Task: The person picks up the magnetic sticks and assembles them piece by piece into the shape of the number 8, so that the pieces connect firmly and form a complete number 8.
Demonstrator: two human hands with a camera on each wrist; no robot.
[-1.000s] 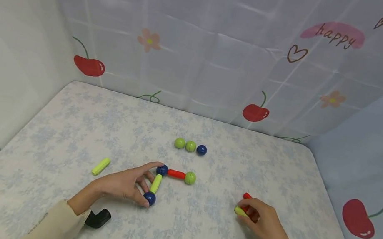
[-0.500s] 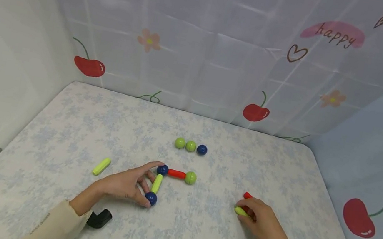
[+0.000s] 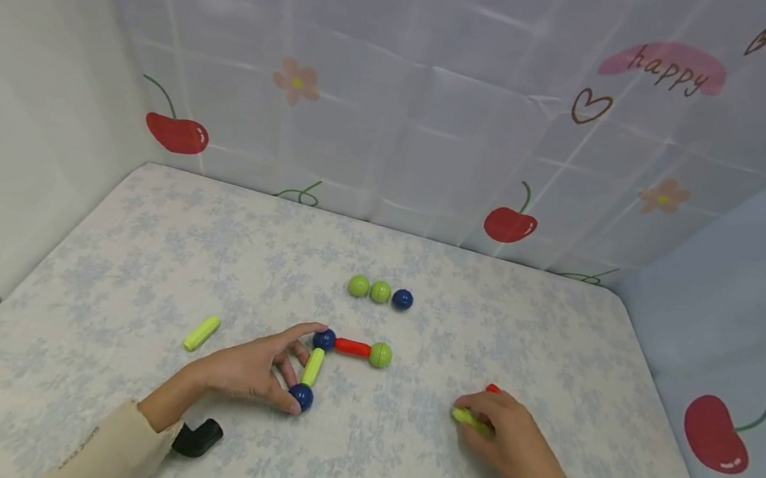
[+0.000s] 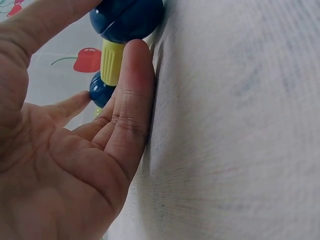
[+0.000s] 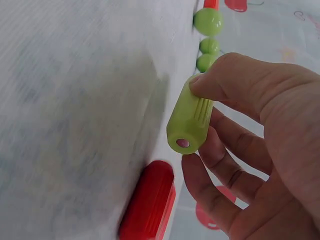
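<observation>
My left hand [image 3: 247, 368] spans a joined piece of magnetic sticks and balls. Its index finger touches the upper blue ball [image 3: 324, 340] and its thumb the lower blue ball [image 3: 301, 396]. A yellow-green stick [image 3: 312, 367] links these two balls. From the upper ball a red stick [image 3: 353, 348] runs right to a green ball [image 3: 380, 354]. My right hand [image 3: 509, 442] pinches another yellow-green magnetic stick [image 5: 192, 120], a metal dot in its end, slightly above the table. Beside it lies a loose red stick [image 5: 150, 202], mostly hidden by that hand in the head view.
Two green balls [image 3: 380, 292] and a blue ball [image 3: 402, 300] sit in a row farther back. Left of my left hand lies a spare yellow-green stick [image 3: 201, 333]. A printed curtain [image 3: 405, 107] closes off the table's [image 3: 201, 234] rear edge.
My right hand has moved a little left with the yellow-green stick, away from the loose red stick, which stays put. The left hand and the joined piece hold still.
</observation>
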